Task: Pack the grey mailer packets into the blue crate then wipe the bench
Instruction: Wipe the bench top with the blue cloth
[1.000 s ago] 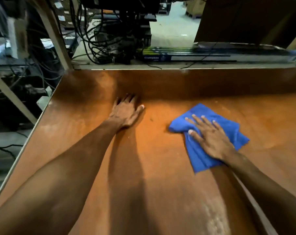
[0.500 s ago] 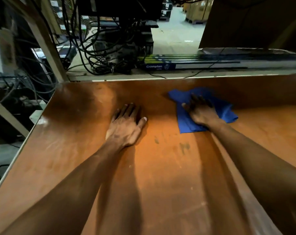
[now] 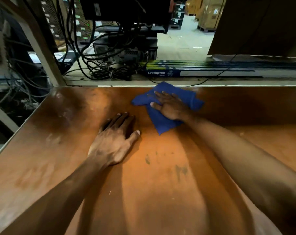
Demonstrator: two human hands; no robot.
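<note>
Right hand flat on blue cloth, cloth's middle hidden beneath

The worktop has one blue cloth near its far edge and two hands on it, a left hand and a right hand, with one pile of long boxes past that edge.

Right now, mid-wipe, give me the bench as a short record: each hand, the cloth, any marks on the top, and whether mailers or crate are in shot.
left hand: flat on the bench, fingers straight, holding nothing
right hand: pressed flat on the blue cloth, fingers spread
blue cloth: crumpled, at the bench's far edge
bench: brown top; dark smudges mid-bench, nearer the person than the cloth
grey mailers, blue crate: not in view
behind bench: Crompton box, tangled cables
</note>
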